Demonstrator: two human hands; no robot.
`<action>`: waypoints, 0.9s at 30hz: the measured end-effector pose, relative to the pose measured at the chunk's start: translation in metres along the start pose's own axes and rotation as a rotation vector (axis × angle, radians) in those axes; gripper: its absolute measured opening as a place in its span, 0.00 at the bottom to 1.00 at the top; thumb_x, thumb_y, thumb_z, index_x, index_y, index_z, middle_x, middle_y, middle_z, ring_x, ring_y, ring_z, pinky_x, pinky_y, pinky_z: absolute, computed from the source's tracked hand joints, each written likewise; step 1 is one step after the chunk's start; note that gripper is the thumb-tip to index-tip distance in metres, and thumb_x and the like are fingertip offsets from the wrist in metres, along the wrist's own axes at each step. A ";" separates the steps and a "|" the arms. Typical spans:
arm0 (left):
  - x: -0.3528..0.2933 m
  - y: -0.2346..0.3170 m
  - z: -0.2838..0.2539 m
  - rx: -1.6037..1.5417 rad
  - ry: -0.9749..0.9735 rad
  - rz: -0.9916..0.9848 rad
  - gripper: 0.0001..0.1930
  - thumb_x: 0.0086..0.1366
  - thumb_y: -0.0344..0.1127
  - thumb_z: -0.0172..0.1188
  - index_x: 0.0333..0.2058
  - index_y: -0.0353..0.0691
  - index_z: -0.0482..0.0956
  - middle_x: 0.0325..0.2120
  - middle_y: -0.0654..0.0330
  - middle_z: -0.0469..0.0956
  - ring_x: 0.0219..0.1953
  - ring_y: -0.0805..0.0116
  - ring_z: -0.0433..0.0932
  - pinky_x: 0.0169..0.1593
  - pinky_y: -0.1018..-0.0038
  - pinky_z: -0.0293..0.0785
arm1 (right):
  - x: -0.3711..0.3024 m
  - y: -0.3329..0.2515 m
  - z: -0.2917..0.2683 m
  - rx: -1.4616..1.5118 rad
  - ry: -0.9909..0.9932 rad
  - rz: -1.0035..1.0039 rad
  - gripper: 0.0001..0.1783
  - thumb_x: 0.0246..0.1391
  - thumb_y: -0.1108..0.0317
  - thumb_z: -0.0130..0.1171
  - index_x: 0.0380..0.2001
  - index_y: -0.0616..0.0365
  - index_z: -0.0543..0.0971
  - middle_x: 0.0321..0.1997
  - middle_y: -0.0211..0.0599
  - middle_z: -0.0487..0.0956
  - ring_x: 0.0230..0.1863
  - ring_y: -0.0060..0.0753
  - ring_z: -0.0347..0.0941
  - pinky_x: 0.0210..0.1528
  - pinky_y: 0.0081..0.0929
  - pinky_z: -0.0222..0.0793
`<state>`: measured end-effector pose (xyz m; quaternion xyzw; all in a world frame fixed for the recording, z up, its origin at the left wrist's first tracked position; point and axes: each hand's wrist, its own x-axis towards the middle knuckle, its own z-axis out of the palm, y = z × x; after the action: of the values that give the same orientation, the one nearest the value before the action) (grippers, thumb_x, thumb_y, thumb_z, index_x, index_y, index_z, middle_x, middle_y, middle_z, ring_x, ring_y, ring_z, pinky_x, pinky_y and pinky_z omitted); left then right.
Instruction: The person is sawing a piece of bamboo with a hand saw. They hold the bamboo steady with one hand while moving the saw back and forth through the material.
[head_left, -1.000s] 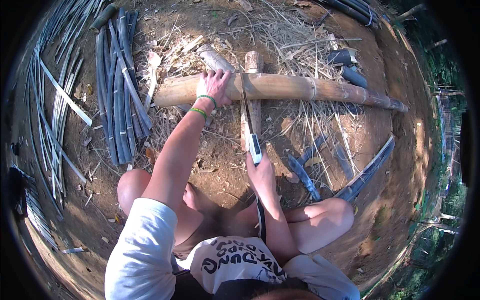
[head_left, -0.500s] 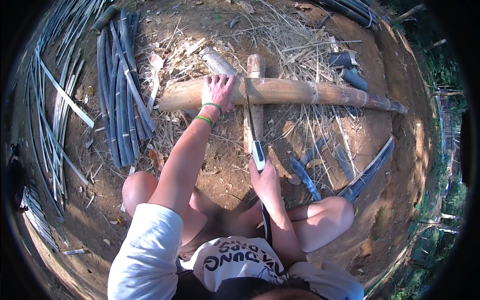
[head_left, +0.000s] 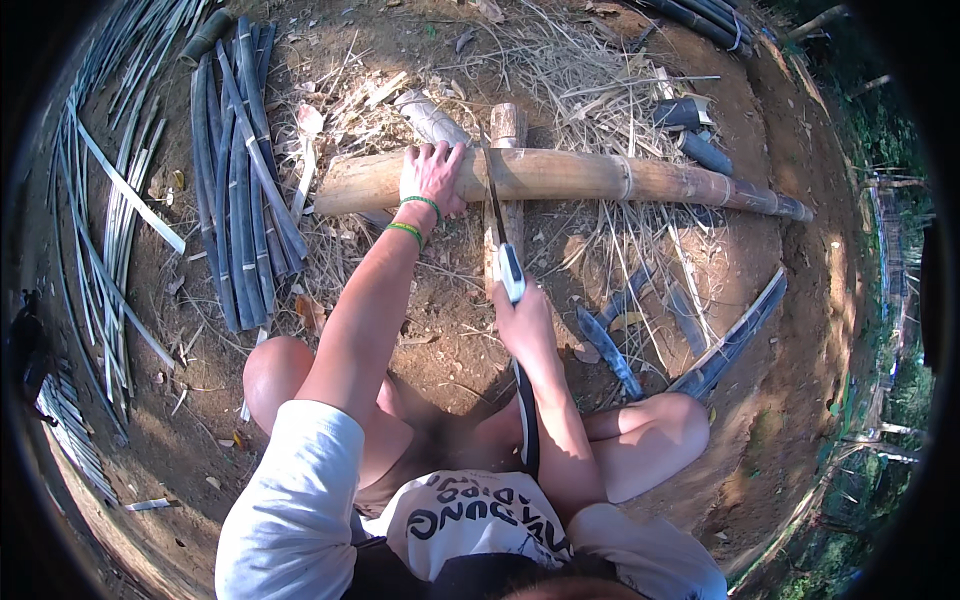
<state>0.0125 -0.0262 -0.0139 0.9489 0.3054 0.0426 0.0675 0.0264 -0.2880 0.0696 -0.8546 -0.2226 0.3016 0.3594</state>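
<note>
A thick tan bamboo pole [head_left: 570, 177] lies crosswise in front of me over a short wooden log [head_left: 508, 122]. My left hand [head_left: 432, 178] is clamped over the pole left of the log, fingers curled round its far side. In my right hand [head_left: 525, 318] is the handle of a hand saw [head_left: 511, 272] with a pale grip. Its narrow dark blade crosses the pole just right of my left hand, tip beyond the far side. How deep the blade sits in the bamboo, I cannot tell.
Dark split bamboo lengths [head_left: 240, 190] and thin strips [head_left: 120, 200] lie at left. Beyond the pole are pale shavings [head_left: 600, 95] and short dark bamboo pieces [head_left: 680, 113]. Curved bamboo offcuts [head_left: 735, 335] rest near my right knee. A grey bamboo piece [head_left: 430, 117] lies behind the pole.
My right hand has pushed the saw forward, away from my body, so more of the blade passes beyond the pole. My left hand keeps its place on the bamboo.
</note>
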 end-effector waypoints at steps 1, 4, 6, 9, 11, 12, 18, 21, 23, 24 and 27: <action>0.001 0.003 0.004 -0.011 -0.001 0.002 0.61 0.34 0.55 0.84 0.69 0.52 0.62 0.56 0.58 0.72 0.63 0.53 0.71 0.67 0.47 0.62 | 0.039 -0.009 0.002 -0.017 -0.010 -0.045 0.22 0.67 0.57 0.58 0.44 0.72 0.77 0.33 0.63 0.84 0.39 0.67 0.84 0.42 0.54 0.78; 0.009 0.007 0.000 -0.016 0.024 0.027 0.61 0.36 0.55 0.84 0.70 0.51 0.61 0.57 0.58 0.72 0.63 0.53 0.71 0.68 0.47 0.61 | 0.105 -0.012 0.018 -0.043 0.024 -0.064 0.22 0.68 0.56 0.57 0.38 0.71 0.79 0.30 0.62 0.83 0.37 0.65 0.83 0.39 0.52 0.77; -0.002 -0.004 0.000 0.006 -0.017 0.009 0.61 0.36 0.54 0.84 0.70 0.51 0.61 0.57 0.58 0.72 0.63 0.52 0.71 0.68 0.46 0.61 | 0.068 -0.020 0.019 -0.039 -0.008 -0.047 0.22 0.68 0.56 0.57 0.39 0.70 0.79 0.31 0.61 0.83 0.36 0.64 0.84 0.39 0.52 0.77; -0.004 -0.006 -0.003 0.005 -0.019 0.015 0.59 0.36 0.53 0.84 0.69 0.51 0.62 0.56 0.58 0.72 0.62 0.52 0.71 0.67 0.47 0.62 | -0.039 0.025 -0.003 -0.056 0.028 -0.053 0.22 0.66 0.58 0.61 0.52 0.67 0.79 0.36 0.59 0.85 0.40 0.57 0.86 0.44 0.46 0.78; -0.003 -0.003 0.003 0.014 0.046 0.024 0.59 0.35 0.52 0.84 0.67 0.52 0.62 0.56 0.57 0.72 0.62 0.52 0.71 0.65 0.48 0.62 | -0.048 0.022 -0.008 -0.099 0.047 -0.065 0.22 0.65 0.57 0.61 0.49 0.68 0.79 0.35 0.62 0.84 0.40 0.58 0.86 0.43 0.48 0.79; -0.008 -0.010 0.007 0.016 0.016 0.009 0.59 0.35 0.52 0.84 0.68 0.52 0.62 0.56 0.57 0.72 0.62 0.52 0.72 0.65 0.48 0.62 | -0.037 0.003 -0.005 -0.136 0.005 -0.020 0.22 0.65 0.56 0.60 0.47 0.68 0.78 0.34 0.64 0.84 0.39 0.60 0.86 0.41 0.49 0.79; 0.005 0.006 -0.002 -0.019 -0.014 0.010 0.58 0.36 0.52 0.83 0.68 0.54 0.62 0.56 0.58 0.72 0.62 0.52 0.71 0.67 0.46 0.62 | 0.089 -0.002 0.025 -0.094 0.036 -0.095 0.21 0.68 0.58 0.58 0.44 0.70 0.79 0.29 0.57 0.83 0.32 0.57 0.84 0.35 0.48 0.76; -0.005 -0.016 0.001 0.001 -0.008 -0.015 0.58 0.37 0.51 0.84 0.68 0.54 0.62 0.56 0.58 0.72 0.62 0.51 0.71 0.67 0.44 0.62 | -0.009 0.012 0.015 -0.027 0.007 -0.051 0.22 0.66 0.58 0.60 0.53 0.68 0.78 0.40 0.61 0.85 0.45 0.57 0.86 0.45 0.46 0.79; 0.003 0.007 0.002 -0.008 0.016 0.015 0.57 0.36 0.52 0.84 0.67 0.54 0.63 0.56 0.58 0.73 0.62 0.51 0.72 0.68 0.45 0.62 | -0.032 0.031 -0.007 -0.136 0.040 -0.044 0.23 0.66 0.59 0.61 0.54 0.68 0.78 0.41 0.61 0.85 0.48 0.58 0.85 0.48 0.46 0.79; -0.003 -0.001 0.004 -0.003 -0.001 0.000 0.57 0.36 0.52 0.84 0.67 0.54 0.64 0.56 0.58 0.73 0.62 0.51 0.72 0.67 0.45 0.62 | -0.037 0.023 -0.002 -0.137 0.033 -0.053 0.23 0.66 0.58 0.60 0.53 0.67 0.78 0.39 0.61 0.85 0.45 0.59 0.86 0.46 0.46 0.79; 0.006 0.003 0.001 -0.014 0.030 0.002 0.55 0.35 0.52 0.84 0.64 0.54 0.65 0.55 0.58 0.73 0.61 0.52 0.73 0.65 0.47 0.64 | 0.059 -0.008 0.011 -0.066 -0.030 0.015 0.22 0.66 0.57 0.58 0.49 0.69 0.78 0.33 0.59 0.84 0.35 0.58 0.85 0.39 0.45 0.78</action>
<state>0.0195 -0.0252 -0.0142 0.9479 0.3051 0.0593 0.0696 0.0602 -0.2426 0.0488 -0.8631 -0.2311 0.3095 0.3254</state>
